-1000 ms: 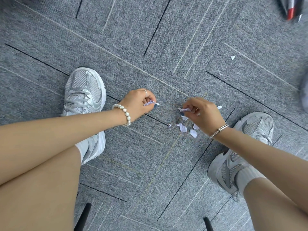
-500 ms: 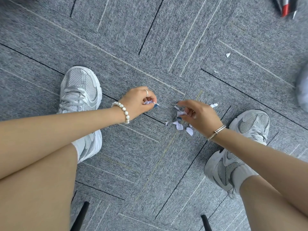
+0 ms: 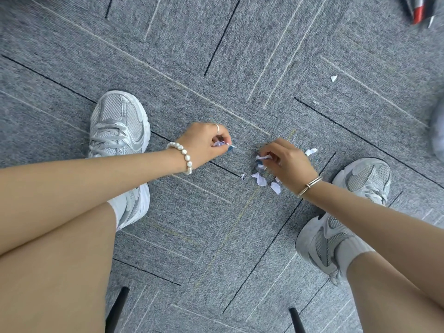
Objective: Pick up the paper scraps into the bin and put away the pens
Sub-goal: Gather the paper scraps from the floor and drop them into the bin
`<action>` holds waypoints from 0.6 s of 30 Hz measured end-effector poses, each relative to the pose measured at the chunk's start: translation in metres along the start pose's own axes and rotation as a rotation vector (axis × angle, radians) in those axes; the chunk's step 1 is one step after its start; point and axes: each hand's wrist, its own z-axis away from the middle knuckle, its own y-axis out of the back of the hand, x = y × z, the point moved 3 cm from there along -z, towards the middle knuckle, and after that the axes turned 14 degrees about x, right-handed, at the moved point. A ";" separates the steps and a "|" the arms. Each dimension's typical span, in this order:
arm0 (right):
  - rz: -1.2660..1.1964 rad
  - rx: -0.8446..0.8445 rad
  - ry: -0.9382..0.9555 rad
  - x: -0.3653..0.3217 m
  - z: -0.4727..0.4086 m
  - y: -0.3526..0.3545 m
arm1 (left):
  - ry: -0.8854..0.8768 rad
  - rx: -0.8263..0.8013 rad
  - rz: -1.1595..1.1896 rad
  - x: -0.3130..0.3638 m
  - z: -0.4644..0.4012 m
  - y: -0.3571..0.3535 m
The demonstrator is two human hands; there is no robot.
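Both hands pinch paper: left hand point(image 3: 204, 143) and right hand point(image 3: 286, 162), fingers clamped; about six scraps point(image 3: 260, 180) lie loose on the carpet point(image 3: 216, 224).

The one camera is sitting on my head and is pointing almost straight down at the grey carpet point(image 3: 240, 68) between my feet. I am looking over my own knees and forearms, which are filling the lower corners, close to the lens and large. My left hand point(image 3: 204, 143) and right hand point(image 3: 286, 162) are meeting near the middle of the view, nearer than the floor. The wide lens is bending the carpet lines outward toward the edges. The top right corner is just catching the pens point(image 3: 419, 10); the far right edge is blurring. No second view is sharing this scene.
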 end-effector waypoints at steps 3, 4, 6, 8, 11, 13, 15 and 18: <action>-0.028 0.003 -0.077 0.005 0.006 0.008 | 0.006 -0.048 0.012 0.005 0.002 -0.004; -0.043 -0.028 -0.082 0.006 0.009 0.009 | 0.005 -0.070 0.014 0.007 0.002 -0.006; -0.062 -0.096 -0.064 0.005 0.015 0.011 | -0.011 -0.132 0.031 0.010 0.005 -0.012; -0.065 -0.160 -0.031 0.001 0.018 0.008 | -0.051 -0.193 0.031 0.013 0.008 -0.021; -0.044 -0.207 0.000 -0.002 0.018 0.002 | -0.122 -0.242 -0.026 0.019 0.011 -0.033; -0.026 -0.205 0.037 -0.003 0.018 -0.001 | -0.167 -0.270 -0.080 0.023 0.012 -0.041; -0.007 -0.178 0.101 -0.006 0.020 -0.005 | -0.210 -0.308 -0.117 0.027 0.016 -0.048; 0.037 -0.124 0.166 -0.009 0.022 -0.008 | -0.274 -0.333 -0.151 0.027 0.023 -0.052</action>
